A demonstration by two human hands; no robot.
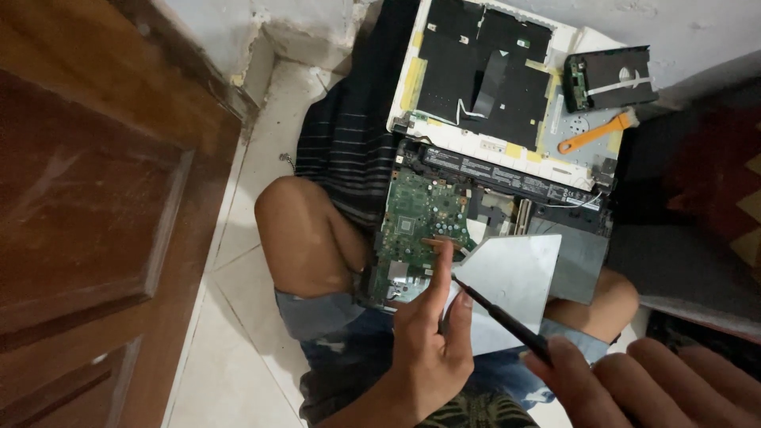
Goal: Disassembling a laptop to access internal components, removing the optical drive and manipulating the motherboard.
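Right hand: the right hand [642, 380] lay nearest the camera at the lower right, fingers curled together around the handle of a thin black tool [499, 313]; the grip itself was partly cut off by the frame edge.
Tool tip: the tool's point sat just beside the left fingertips, at the near edge of the circuit board [420, 230].
Left hand: the left hand [432, 341] rose from the bottom centre, index finger and thumb stretched up and close together, touching the board's near part; whether they pinched a small piece I cannot tell.
Work piece: an opened laptop base [555, 230] rested across the person's bare knees, its green circuit board on the left, a grey metal plate [515, 277] on the right.
Doing it well: judging by the pose, a light touch suited this, with the tip kept low and steady against the board and the left fingers bracing (a slip could scratch the parts).
Farther off: a white lid panel [476, 79] with black sheeting lay beyond, an orange-handled tool [594, 135] on it and a dark drive unit [610, 78] beside it.
Surface and room: pale floor tiles [230, 317], a brown wooden door [87, 222] at left, a rough white wall behind.
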